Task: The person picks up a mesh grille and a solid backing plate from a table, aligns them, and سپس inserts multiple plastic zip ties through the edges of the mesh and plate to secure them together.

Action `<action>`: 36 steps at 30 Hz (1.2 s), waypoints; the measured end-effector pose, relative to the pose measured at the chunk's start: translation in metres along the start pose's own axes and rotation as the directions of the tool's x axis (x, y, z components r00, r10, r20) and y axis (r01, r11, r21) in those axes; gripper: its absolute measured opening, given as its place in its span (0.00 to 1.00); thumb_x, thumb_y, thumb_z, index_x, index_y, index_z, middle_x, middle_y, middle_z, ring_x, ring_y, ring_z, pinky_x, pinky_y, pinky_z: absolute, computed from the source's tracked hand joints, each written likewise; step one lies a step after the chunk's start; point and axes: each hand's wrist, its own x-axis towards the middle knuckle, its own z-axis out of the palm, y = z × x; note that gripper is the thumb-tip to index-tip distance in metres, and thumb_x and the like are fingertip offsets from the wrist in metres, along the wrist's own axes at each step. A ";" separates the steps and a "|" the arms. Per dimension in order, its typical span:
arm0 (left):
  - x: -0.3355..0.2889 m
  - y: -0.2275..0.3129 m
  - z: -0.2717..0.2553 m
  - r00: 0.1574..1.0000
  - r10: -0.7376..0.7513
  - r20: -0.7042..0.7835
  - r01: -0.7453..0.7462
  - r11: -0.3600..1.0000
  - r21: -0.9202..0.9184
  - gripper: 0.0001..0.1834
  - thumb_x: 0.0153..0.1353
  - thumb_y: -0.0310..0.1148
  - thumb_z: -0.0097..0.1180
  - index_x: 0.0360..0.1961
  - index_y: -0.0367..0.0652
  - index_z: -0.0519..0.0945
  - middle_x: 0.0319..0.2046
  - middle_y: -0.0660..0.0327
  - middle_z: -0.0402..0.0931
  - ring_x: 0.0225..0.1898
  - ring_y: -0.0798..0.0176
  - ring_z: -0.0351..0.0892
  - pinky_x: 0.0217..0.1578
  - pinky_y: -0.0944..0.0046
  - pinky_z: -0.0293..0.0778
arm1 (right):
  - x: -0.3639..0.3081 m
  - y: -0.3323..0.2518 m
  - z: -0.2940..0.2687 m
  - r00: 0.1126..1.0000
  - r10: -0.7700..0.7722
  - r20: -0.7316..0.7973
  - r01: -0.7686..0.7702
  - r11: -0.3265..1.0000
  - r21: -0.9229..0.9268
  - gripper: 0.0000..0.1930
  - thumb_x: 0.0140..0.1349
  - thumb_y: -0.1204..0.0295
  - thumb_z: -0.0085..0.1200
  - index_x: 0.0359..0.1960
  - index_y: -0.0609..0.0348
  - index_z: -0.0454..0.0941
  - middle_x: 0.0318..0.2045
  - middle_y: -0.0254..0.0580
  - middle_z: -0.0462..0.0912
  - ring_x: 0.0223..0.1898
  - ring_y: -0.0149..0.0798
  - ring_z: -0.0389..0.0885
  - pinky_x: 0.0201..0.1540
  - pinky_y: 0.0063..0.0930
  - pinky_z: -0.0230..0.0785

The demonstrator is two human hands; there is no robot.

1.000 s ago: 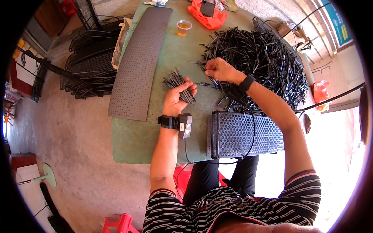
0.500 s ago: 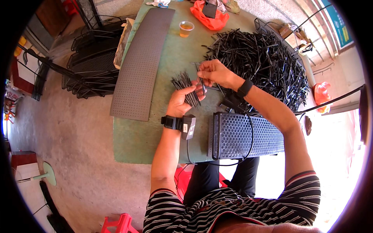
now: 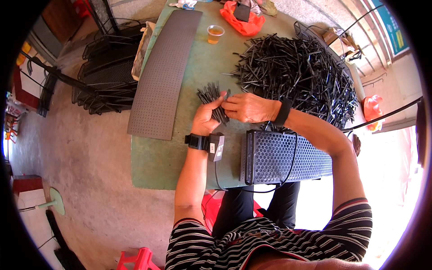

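Observation:
A bundle of thin black strips (image 3: 208, 93) is gripped in my left hand (image 3: 204, 118), the thumb across them and the ends fanning out above and below. Against the bundle's right side, my right hand (image 3: 248, 108) is closed, its fingertips meeting the left hand's. The end of a black strip pokes up at the right fingertips; the rest of it is hidden. Just beyond the right hand rises a large heap of loose black strips (image 3: 292, 72), of the same kind. Both hands are over the green tabletop (image 3: 180, 166).
Left on the table lies a long dark perforated sheet (image 3: 164, 76). A black perforated metal basket (image 3: 288, 155) stands at the near edge, a cable looping over it. Farther back are a cup of amber liquid (image 3: 215, 34) and an orange plastic bag (image 3: 243, 20). Black mesh racks (image 3: 108, 72) are stacked at left.
My right hand has come in from the edge of the heap to the bundle, its back now turned up. The strip it pinched has moved to the bundle's side. My left hand has barely shifted.

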 end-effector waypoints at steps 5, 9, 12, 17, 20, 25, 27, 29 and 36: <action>-0.003 0.000 0.007 0.990 0.076 -0.115 -0.071 0.996 0.048 0.14 0.53 0.22 0.55 0.42 0.35 0.73 0.35 0.57 0.75 0.35 0.60 0.76 0.40 0.60 0.74 | 0.002 0.002 -0.006 0.867 0.429 -0.254 -0.246 0.812 0.530 0.06 0.47 0.79 0.50 0.29 0.66 0.75 0.30 0.42 0.76 0.26 0.39 0.76 0.28 0.31 0.72; -0.003 0.003 0.005 0.992 0.075 -0.105 -0.068 0.996 0.064 0.13 0.53 0.20 0.54 0.42 0.34 0.73 0.31 0.58 0.74 0.34 0.60 0.75 0.43 0.57 0.74 | -0.008 0.025 -0.006 0.442 0.890 -0.112 -0.451 0.328 0.830 0.06 0.48 0.77 0.50 0.28 0.67 0.74 0.18 0.46 0.76 0.18 0.42 0.74 0.22 0.29 0.66; -0.005 0.002 0.009 0.986 0.096 -0.133 -0.088 0.994 0.069 0.13 0.53 0.19 0.53 0.42 0.35 0.72 0.29 0.59 0.73 0.33 0.61 0.75 0.43 0.58 0.74 | -0.023 0.043 0.001 0.562 0.826 0.042 -0.707 0.454 0.543 0.07 0.45 0.75 0.49 0.25 0.66 0.73 0.17 0.50 0.75 0.18 0.46 0.73 0.24 0.32 0.67; -0.006 0.003 0.009 0.982 0.127 -0.141 -0.124 0.992 0.031 0.13 0.53 0.20 0.53 0.41 0.37 0.72 0.29 0.60 0.73 0.32 0.61 0.74 0.43 0.58 0.73 | -0.022 0.035 0.018 0.695 0.696 0.181 -0.712 0.630 0.312 0.08 0.41 0.74 0.48 0.23 0.66 0.74 0.22 0.56 0.76 0.27 0.55 0.76 0.29 0.41 0.69; -0.006 0.005 0.005 0.980 0.137 -0.147 -0.136 0.991 0.019 0.12 0.53 0.20 0.53 0.41 0.38 0.72 0.30 0.60 0.73 0.32 0.63 0.73 0.42 0.59 0.73 | -0.012 0.036 0.029 0.658 0.701 0.275 -0.753 0.621 0.218 0.07 0.42 0.74 0.49 0.22 0.67 0.74 0.23 0.58 0.76 0.29 0.57 0.76 0.30 0.43 0.69; -0.008 0.005 0.009 0.981 0.127 -0.144 -0.122 0.992 0.042 0.11 0.54 0.21 0.53 0.40 0.39 0.73 0.32 0.61 0.73 0.33 0.65 0.72 0.41 0.61 0.72 | -0.005 0.036 0.050 0.663 0.675 0.323 -0.745 0.637 0.197 0.06 0.41 0.77 0.50 0.22 0.68 0.74 0.23 0.58 0.76 0.29 0.57 0.77 0.29 0.43 0.70; -0.009 0.005 0.010 0.980 0.120 -0.160 -0.113 0.992 0.052 0.11 0.54 0.21 0.52 0.40 0.40 0.73 0.32 0.62 0.73 0.33 0.65 0.72 0.41 0.61 0.72 | -0.001 0.036 0.049 0.634 0.689 0.352 -0.767 0.617 0.177 0.07 0.40 0.77 0.50 0.23 0.67 0.74 0.23 0.57 0.76 0.30 0.56 0.77 0.30 0.43 0.70; -0.008 0.004 0.009 0.981 0.124 -0.151 -0.121 0.992 0.031 0.11 0.52 0.20 0.55 0.38 0.37 0.74 0.31 0.59 0.74 0.31 0.63 0.74 0.37 0.60 0.75 | -0.004 0.038 0.055 0.617 0.702 0.356 -0.782 0.598 0.176 0.09 0.39 0.75 0.51 0.25 0.66 0.74 0.23 0.55 0.76 0.30 0.56 0.76 0.30 0.43 0.69; -0.008 0.002 0.013 0.985 0.076 -0.156 -0.080 0.997 -0.020 0.14 0.53 0.20 0.53 0.42 0.37 0.71 0.33 0.57 0.74 0.40 0.57 0.75 0.45 0.53 0.72 | -0.008 0.065 0.012 0.459 0.654 0.601 -0.555 -0.317 0.769 0.08 0.49 0.73 0.56 0.20 0.66 0.75 0.15 0.38 0.75 0.15 0.29 0.73 0.14 0.20 0.65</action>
